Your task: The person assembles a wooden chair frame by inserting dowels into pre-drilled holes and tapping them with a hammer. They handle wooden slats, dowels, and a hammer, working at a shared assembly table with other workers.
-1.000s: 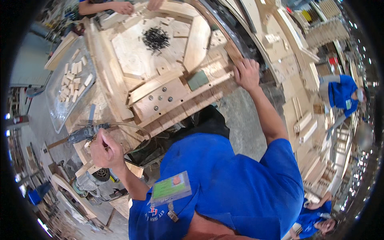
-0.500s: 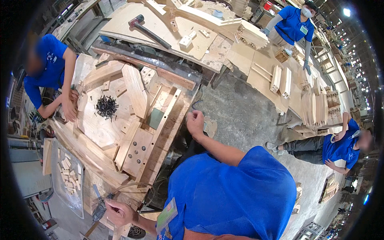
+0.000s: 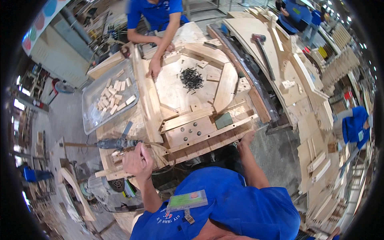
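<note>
A pause, maybe: left hand (image 3: pixel 138 161) curls by the grey tool (image 3: pixel 114 143); grabbing means opening up. Right hand (image 3: pixel 246 140), I can't tell.

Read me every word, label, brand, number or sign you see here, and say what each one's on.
Wearer's blue shirt: white lettering by a red-and-white logo; I don't copy printed words.
Green-and-white badge: print too small to read.
Co-worker's blue shirt across the bench: white chest marking, too small to read.
White panel with coloured shapes: no readable text.
</note>
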Demonstrator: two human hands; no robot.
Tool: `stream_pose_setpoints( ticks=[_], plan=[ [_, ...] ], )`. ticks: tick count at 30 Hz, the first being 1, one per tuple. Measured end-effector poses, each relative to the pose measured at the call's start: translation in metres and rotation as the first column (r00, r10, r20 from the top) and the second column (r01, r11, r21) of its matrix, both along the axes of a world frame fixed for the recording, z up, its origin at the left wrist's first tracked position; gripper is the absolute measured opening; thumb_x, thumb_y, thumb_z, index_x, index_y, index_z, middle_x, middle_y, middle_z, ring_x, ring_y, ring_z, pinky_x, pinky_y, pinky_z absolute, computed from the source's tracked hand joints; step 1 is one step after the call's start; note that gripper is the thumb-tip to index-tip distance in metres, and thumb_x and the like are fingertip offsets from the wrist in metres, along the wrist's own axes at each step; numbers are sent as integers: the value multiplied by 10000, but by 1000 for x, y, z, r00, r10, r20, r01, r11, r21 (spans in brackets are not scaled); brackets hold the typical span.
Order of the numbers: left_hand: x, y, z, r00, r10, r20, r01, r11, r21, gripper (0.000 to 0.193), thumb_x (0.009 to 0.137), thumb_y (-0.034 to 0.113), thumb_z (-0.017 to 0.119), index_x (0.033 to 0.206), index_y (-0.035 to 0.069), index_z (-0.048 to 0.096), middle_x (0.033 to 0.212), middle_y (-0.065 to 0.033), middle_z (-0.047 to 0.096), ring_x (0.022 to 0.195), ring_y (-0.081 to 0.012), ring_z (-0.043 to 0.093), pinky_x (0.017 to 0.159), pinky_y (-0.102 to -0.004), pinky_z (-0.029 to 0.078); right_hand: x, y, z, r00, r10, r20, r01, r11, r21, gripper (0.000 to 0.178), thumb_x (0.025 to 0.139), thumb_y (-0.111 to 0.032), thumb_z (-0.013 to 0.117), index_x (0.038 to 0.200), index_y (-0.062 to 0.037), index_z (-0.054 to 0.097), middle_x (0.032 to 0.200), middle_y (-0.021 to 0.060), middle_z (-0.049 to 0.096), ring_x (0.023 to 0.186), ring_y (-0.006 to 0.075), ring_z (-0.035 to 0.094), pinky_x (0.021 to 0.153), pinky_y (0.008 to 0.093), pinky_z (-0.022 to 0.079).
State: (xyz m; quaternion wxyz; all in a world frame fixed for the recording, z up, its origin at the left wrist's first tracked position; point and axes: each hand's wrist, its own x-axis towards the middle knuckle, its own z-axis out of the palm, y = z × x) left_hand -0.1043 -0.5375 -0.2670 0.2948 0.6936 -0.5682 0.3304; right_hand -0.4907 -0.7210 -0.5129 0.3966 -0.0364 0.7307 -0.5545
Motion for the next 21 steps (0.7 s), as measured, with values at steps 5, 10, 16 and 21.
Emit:
stream_pose_setpoints(
  ticks=[5,10,16,21],
  plan=[
    [-2,0,-3,1000,23,-1,-23,999,-37,93,892,83,803,983,81,787,641,-43,522,554,-249,510,557,-407,364,5,4,14,1000,16,-8,-17,999,-51,720,1161,-492,266,1545,96,424,1523,311,532,1395,420,543,1167,438,437],
    [-4,-10,-4,999,45,-10,-45,997,-56,97,890,98,798,985,87,785,652,-43,543,564,-253,525,560,-411,365,-6,-4,-6,959,-33,-281,19,998,-51,686,1169,-429,255,1497,141,447,1493,367,530,1345,479,554,1167,472,424],
    [-10,-9,0,995,102,-4,-102,993,-53,74,895,88,773,967,81,785,661,-47,550,575,-267,536,560,-419,368,6,-5,-6,879,26,-475,20,996,91,673,1165,-400,267,1370,190,517,1389,434,558,1266,553,562,1107,547,426],
    [-14,-10,2,993,79,-83,-84,995,-54,52,929,103,745,938,82,792,667,-55,556,578,-280,534,557,-428,369,6,-2,-2,865,24,-501,19,997,79,695,1160,-422,287,1333,205,533,1314,477,568,1259,580,557,1096,559,430]
  ],
)
